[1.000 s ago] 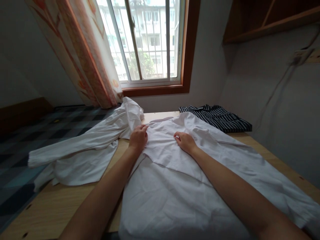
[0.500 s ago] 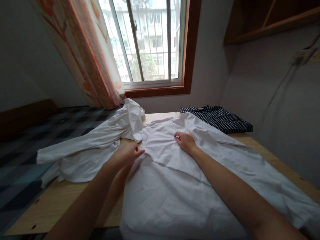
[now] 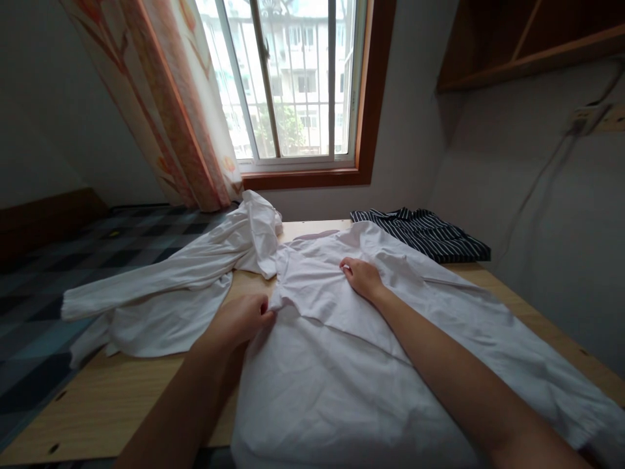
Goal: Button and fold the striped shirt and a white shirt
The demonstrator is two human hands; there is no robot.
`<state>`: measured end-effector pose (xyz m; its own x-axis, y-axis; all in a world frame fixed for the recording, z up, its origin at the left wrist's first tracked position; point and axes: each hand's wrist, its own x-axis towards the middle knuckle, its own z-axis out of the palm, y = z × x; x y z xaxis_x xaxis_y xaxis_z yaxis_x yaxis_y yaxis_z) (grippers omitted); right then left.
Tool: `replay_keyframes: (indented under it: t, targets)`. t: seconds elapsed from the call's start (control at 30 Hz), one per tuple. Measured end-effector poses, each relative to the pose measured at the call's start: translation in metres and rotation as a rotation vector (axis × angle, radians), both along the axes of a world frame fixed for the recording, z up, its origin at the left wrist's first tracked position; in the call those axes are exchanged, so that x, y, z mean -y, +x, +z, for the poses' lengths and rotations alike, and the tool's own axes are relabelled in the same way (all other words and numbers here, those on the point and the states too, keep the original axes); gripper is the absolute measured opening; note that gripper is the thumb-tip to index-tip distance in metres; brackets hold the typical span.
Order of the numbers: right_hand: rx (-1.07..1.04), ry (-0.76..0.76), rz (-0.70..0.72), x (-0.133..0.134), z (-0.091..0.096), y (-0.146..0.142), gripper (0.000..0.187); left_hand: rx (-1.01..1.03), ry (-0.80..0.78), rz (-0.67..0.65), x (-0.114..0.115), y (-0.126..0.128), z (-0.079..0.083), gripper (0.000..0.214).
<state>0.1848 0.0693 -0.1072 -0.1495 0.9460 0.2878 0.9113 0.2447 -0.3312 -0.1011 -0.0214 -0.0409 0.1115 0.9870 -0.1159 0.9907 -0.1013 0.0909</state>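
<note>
A white shirt (image 3: 332, 371) lies spread across the wooden board, one long sleeve running to the lower right. My left hand (image 3: 249, 316) is closed at the shirt's left edge, pinching the fabric between thumb and fingers. Farther up, my right hand (image 3: 361, 277) rests on the shirt's upper middle. Its fingers are curled together on the cloth, and small creases run out from the fingertips. To the left of my left hand is a second white garment (image 3: 176, 293), bunched at its far end.
A folded black-and-white striped garment (image 3: 424, 234) sits at the board's far right. The wooden board (image 3: 97, 404) borders a dark checked bedcover (image 3: 29, 293) on the left. Behind are a window (image 3: 297, 85) and a curtain (image 3: 180, 111); a wooden shelf (image 3: 537, 65) hangs upper right.
My left hand has moved slightly down and toward me along the shirt's left edge, drawing in its fingers. My right hand has stayed in place.
</note>
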Motion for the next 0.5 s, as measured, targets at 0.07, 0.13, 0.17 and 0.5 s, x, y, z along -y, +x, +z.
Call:
replay_keyframes:
  t: [0.07, 0.13, 0.17, 0.5]
  targets:
    - [-0.013, 0.005, 0.007, -0.001, -0.001, 0.001, 0.024, 0.027, 0.011, -0.021, -0.001, 0.001, 0.004, 0.039]
    - [-0.025, 0.004, 0.008, -0.002, -0.002, 0.001, 0.024, 0.072, 0.041, -0.058, -0.003, 0.001, 0.006, 0.044]
    - [-0.029, 0.001, 0.006, -0.002, -0.002, 0.002, 0.024, 0.097, 0.052, -0.076, -0.004, 0.002, 0.007, 0.045]
    - [-0.040, -0.016, 0.016, -0.001, -0.001, 0.001, 0.024, 0.145, -0.194, -0.088, -0.019, 0.016, 0.014, 0.063]
